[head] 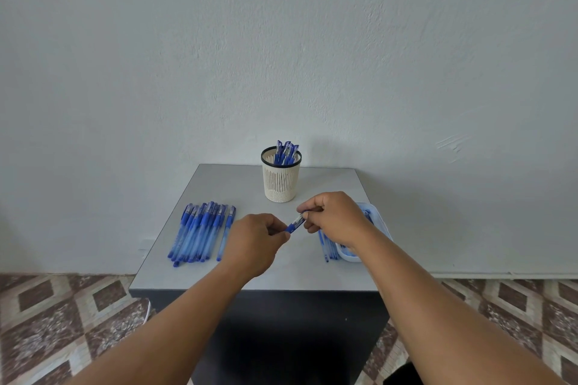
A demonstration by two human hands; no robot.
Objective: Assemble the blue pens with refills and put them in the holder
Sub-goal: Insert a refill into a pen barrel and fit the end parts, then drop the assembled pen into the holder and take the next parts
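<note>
Over the middle of the grey table (219, 178), both my hands hold one blue pen (295, 224) between them. My left hand (255, 242) grips its lower end, and my right hand (336, 219) pinches its capped upper end. A cream mesh holder (280, 183) with a black rim stands at the back centre with several blue pens (286, 153) upright in it. A row of several blue pens (200, 231) lies flat on the left of the table. On the right, a pale tray (380, 222) with refills (330, 248) sits partly hidden under my right wrist.
The table is small, and its front edge (250, 290) lies just below my forearms. A plain white wall rises behind it. Patterned floor tiles (62, 322) show on both sides.
</note>
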